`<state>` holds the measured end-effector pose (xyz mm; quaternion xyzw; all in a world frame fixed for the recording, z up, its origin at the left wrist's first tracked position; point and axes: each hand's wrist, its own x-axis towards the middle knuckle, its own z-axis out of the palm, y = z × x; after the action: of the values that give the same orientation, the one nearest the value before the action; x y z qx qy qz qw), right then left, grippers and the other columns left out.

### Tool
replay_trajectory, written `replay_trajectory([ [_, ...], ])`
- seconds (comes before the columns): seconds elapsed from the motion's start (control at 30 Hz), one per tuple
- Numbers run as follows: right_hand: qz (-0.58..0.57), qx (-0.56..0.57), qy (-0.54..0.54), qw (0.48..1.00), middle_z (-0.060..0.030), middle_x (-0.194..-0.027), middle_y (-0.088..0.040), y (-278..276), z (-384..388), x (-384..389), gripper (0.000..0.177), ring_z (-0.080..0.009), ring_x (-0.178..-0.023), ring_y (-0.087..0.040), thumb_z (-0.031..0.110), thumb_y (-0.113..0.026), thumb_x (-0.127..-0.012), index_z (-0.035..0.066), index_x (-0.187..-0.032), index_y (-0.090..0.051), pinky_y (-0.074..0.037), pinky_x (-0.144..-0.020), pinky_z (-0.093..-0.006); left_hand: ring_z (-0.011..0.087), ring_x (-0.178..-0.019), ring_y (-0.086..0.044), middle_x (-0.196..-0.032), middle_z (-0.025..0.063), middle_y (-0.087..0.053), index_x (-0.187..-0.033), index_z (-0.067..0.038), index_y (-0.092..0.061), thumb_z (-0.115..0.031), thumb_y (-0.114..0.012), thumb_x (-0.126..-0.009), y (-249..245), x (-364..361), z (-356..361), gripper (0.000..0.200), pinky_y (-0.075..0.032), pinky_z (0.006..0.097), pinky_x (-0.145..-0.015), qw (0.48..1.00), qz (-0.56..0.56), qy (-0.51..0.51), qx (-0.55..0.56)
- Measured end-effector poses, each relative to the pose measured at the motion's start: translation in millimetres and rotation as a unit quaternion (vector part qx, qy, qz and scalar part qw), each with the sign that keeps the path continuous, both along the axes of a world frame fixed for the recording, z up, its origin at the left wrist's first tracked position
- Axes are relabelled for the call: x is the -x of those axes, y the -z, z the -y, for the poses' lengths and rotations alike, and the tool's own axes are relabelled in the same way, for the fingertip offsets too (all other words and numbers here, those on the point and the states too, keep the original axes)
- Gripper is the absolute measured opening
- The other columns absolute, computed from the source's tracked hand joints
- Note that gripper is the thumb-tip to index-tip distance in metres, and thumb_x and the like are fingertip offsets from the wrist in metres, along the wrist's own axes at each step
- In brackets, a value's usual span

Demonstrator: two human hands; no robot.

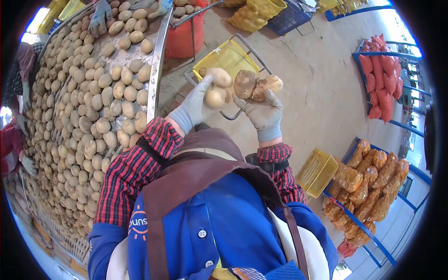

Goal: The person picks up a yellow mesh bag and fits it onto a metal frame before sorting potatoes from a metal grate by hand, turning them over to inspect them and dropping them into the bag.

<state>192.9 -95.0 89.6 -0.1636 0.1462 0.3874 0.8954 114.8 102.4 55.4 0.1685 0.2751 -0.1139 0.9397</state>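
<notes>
above a yellow crate (227, 58), both hands (196, 106) (266, 114) clutch potatoes (244, 84).

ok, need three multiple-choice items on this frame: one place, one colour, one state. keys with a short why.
1. Where do the loose potatoes lie?
A. on the table at the person's left
B. on a shelf at the right
C. in a wheelbarrow

2. What colour are the sacks stacked far right?
A. green
B. red
C. white

3. What state are the left hand and right hand in?
A. both empty
B. only the left full
C. each grips potatoes

Key: 1 A, they fill the metal-rimmed table; 2 B, those sacks are plainly red; 3 C, both gloved hands close round held potatoes over the yellow crate.
</notes>
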Motion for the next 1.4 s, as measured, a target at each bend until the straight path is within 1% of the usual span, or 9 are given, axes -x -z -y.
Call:
replay_trajectory([
  [0.23,0.073,-0.042,-0.056,0.995,-0.0157,-0.145,-0.053,9.0,-0.3,5.8,0.059,-0.0423,-0.141,-0.042,0.027,-0.072,-0.082,0.007,-0.134,-0.055,-0.032,-0.112,-0.0713,0.0252,-0.122,-0.057,-0.131,0.0125,-0.056,-0.149,-0.011,-0.043,-0.039,-0.066,-0.099,-41.2,1.7,-0.3,0.062,-0.049,0.0404,-0.105,0.983,-0.031,0.04,-0.174],
  [0.3,0.061,-0.084,-0.084,0.991,-0.0156,-0.145,-0.053,5.1,-7.4,9.7,0.06,-0.0421,-0.138,-0.046,0.029,-0.073,-0.081,0.007,-0.134,-0.055,-0.033,-0.111,-0.0713,0.0203,-0.124,-0.053,-0.134,0.0105,-0.054,-0.151,-0.009,-0.042,-0.026,-0.073,-0.095,-60.9,0.3,-1.1,0.067,-0.043,0.0345,-0.108,0.878,0.143,0.139,-0.434],
  [0.4,0.054,-0.098,-0.118,0.987,-0.0166,-0.141,-0.054,0.8,-18.3,8.9,0.065,-0.0411,-0.135,-0.048,0.025,-0.076,-0.078,0.004,-0.135,-0.054,-0.035,-0.113,-0.0665,0.017,-0.127,-0.05,-0.136,0.0096,-0.053,-0.148,-0.006,-0.043,-0.017,-0.075,-0.091,-71.6,3.5,-6.0,0.066,-0.042,0.0313,-0.108,0.827,0.097,0.162,-0.53],
  [0.77,0.155,0.327,-0.209,0.909,-0.0111,-0.136,-0.056,26.7,-74.8,2.9,0.057,-0.0264,-0.126,-0.055,0.043,-0.059,-0.102,0.005,-0.142,-0.048,-0.047,-0.104,-0.045,0.018,-0.121,-0.056,-0.13,0.0104,-0.057,-0.141,-0.005,-0.045,-0.021,-0.08,-0.087,-45.1,46.6,-22.9,0.066,-0.048,0.0323,-0.101,0.887,-0.01,-0.038,-0.461],
  [0.97,0.36,0.246,-0.229,0.87,-0.0124,-0.137,-0.056,-10.0,-91.5,14.3,0.053,-0.0222,-0.123,-0.057,0.039,-0.049,-0.106,0.001,-0.142,-0.048,-0.047,-0.103,-0.037,0.0322,-0.121,-0.059,-0.133,0.0211,-0.055,-0.143,-0.003,-0.046,-0.031,-0.087,-0.075,-51.4,48.0,-19.4,0.085,-0.052,0.0395,-0.096,0.637,0.003,0.05,-0.769],
  [1.1,0.226,0.138,-0.205,0.942,-0.0121,-0.131,-0.061,-18.7,-90.7,10.8,0.048,-0.0225,-0.12,-0.058,0.034,-0.044,-0.107,-0.002,-0.138,-0.053,-0.046,-0.104,-0.0343,0.0351,-0.122,-0.058,-0.135,0.0235,-0.053,-0.142,-0.003,-0.048,-0.035,-0.086,-0.075,-102.5,46.2,-32.7,0.084,-0.053,0.0427,-0.094,0.854,-0.067,0.146,-0.495],
  [1.17,0.276,0.168,-0.232,0.918,-0.0122,-0.128,-0.063,-18.7,-90.9,14.0,0.047,-0.0231,-0.118,-0.059,0.033,-0.042,-0.108,-0.003,-0.135,-0.055,-0.046,-0.103,-0.034,0.03,-0.106,-0.061,-0.118,0.0169,-0.06,-0.134,-0.002,-0.054,-0.029,-0.082,-0.08,-92.6,43.7,-24.5,0.067,-0.051,0.0406,-0.09,0.682,0.03,-0.025,-0.73],
  [1.27,0.396,0.237,-0.251,0.851,-0.0123,-0.125,-0.065,-17.9,-92.3,22.6,0.047,-0.0235,-0.115,-0.061,0.032,-0.039,-0.108,-0.004,-0.13,-0.06,-0.046,-0.102,-0.0339,0.031,-0.097,-0.061,-0.11,0.0167,-0.06,-0.122,-0.001,-0.059,-0.027,-0.078,-0.083,-100.0,39.5,-31.5,0.051,-0.052,0.0384,-0.082,0.563,0.064,0.033,-0.823],
  [1.4,0.524,0.315,-0.193,0.768,-0.0086,-0.116,-0.066,-27.6,-97.6,26.0,0.05,-0.0127,-0.093,-0.06,0.039,-0.039,-0.109,0.001,-0.135,-0.056,-0.048,-0.078,-0.0257,0.0337,-0.094,-0.061,-0.103,0.0174,-0.059,-0.111,0.0,-0.061,-0.023,-0.072,-0.087,-97.5,36.5,-33.2,0.034,-0.051,0.0385,-0.081,0.572,0.112,-0.017,-0.813],
])
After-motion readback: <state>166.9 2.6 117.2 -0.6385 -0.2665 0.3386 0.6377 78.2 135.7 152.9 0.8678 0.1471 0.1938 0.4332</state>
